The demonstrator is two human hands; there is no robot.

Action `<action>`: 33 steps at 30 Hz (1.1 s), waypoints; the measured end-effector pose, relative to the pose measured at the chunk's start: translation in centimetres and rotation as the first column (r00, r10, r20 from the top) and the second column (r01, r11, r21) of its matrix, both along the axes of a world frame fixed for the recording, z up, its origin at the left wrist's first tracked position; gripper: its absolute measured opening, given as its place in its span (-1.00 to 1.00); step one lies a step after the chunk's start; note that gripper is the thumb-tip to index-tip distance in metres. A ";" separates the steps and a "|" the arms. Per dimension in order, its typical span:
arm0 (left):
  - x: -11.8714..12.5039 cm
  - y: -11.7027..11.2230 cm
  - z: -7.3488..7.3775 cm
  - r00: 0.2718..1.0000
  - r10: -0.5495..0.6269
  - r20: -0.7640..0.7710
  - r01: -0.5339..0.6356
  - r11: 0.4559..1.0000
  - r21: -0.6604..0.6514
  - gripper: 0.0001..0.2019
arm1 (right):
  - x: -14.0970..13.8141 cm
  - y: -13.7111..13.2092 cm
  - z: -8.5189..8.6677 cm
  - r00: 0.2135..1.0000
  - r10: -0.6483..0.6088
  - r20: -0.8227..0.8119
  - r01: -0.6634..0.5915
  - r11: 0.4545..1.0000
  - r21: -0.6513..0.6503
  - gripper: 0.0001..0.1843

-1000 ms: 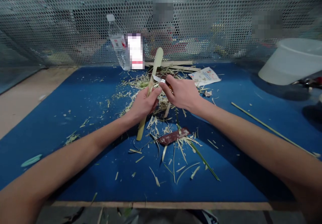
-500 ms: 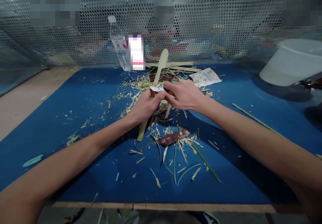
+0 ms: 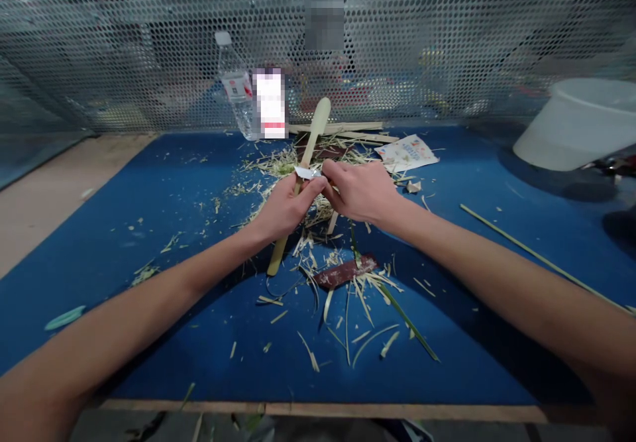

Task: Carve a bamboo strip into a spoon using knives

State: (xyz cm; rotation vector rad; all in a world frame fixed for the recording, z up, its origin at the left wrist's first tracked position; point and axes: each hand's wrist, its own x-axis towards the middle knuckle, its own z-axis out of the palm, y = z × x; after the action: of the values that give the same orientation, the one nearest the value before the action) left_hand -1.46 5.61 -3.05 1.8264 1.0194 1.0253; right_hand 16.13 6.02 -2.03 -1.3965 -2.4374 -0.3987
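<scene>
My left hand [image 3: 284, 209] is wrapped round the middle of a pale bamboo strip [image 3: 318, 122]. Its rounded, wider end points away from me, while the narrow tail comes out below the hand. In my right hand [image 3: 365, 191] is a knife [image 3: 304, 173], its blade lying across the strip just above my left fingers. The knife's handle is hidden inside the right fist. My left thumb reaches up to the knife, close to the right fingers. Loose bamboo shavings [image 3: 278, 162] are heaped under and around both hands.
Nearer me on the blue mat [image 3: 199, 349] lies a dark red strip [image 3: 345, 272] among shavings. Behind stand a water bottle [image 3: 237, 97] and a phone [image 3: 269, 104] against a perforated metal screen [image 3: 427, 24]. A printed packet [image 3: 408, 153] and white bucket [image 3: 561, 130] are right.
Both hands keep their holds. The knife blade and the bamboo strip have shifted only very slightly, and the right hand has turned a little over the handle.
</scene>
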 end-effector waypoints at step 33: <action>0.3 -0.9 0.0 0.994 0.088 -0.066 -0.097 0.985 -0.145 -0.77 | 0.4 0.6 0.6 0.993 0.055 -0.106 -0.067 0.991 -0.116 -0.42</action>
State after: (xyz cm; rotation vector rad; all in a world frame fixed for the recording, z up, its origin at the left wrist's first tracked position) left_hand -1.12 4.71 -3.06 1.7107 1.1940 0.9286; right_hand 16.56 6.63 -1.42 -1.3496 -2.4481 -0.1648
